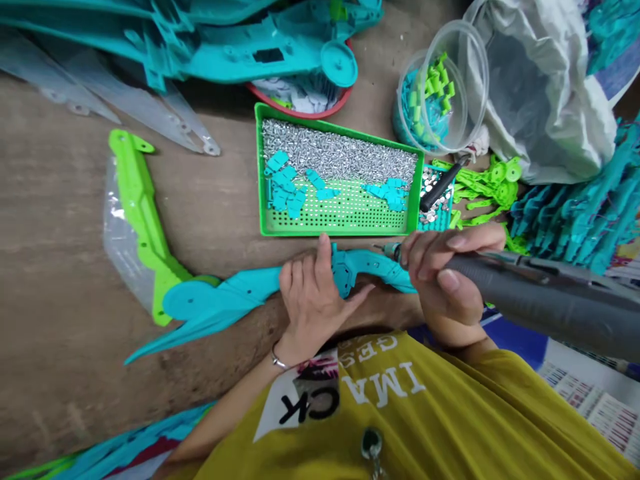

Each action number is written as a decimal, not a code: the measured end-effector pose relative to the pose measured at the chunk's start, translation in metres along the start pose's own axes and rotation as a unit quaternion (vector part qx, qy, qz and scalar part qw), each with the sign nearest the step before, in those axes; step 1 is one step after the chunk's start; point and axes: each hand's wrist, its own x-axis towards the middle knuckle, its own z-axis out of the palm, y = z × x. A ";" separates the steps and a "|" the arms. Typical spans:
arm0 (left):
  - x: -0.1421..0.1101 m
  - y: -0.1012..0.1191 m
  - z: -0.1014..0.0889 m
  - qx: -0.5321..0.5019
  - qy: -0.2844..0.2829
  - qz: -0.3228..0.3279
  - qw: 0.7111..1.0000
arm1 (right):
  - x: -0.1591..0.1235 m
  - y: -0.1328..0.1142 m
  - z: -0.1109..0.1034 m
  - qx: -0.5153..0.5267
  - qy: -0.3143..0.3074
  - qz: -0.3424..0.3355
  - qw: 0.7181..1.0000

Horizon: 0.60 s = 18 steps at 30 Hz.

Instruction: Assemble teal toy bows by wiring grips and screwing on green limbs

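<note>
Turquoise plastic, smooth and curved, is noted in the long part (250, 287), laid on the brown surface (75, 233) beside the perforated green tray (345, 217). The part is covered by the left hand (313, 297), fingers extended; a dark cylindrical screwdriver (550, 300) is gripped by the right hand's (430, 273) curled fingers.

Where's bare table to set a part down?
Bare table shows between the assembly's lime end and the green tray, and left of that end. Crowded: right of the tray, with clear tub, lime parts; far left, turquoise mouldings.
</note>
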 end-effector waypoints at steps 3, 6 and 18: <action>0.002 0.001 0.000 -0.038 0.013 -0.013 0.999 | -0.010 -0.008 0.017 0.028 -0.031 0.035 0.999; 0.004 0.002 -0.001 -0.043 0.028 -0.015 0.999 | -0.013 -0.009 0.029 0.057 -0.070 0.054 0.994; 0.005 0.000 -0.002 -0.064 0.065 0.016 0.996 | -0.013 0.022 0.051 0.071 -0.101 -0.007 0.992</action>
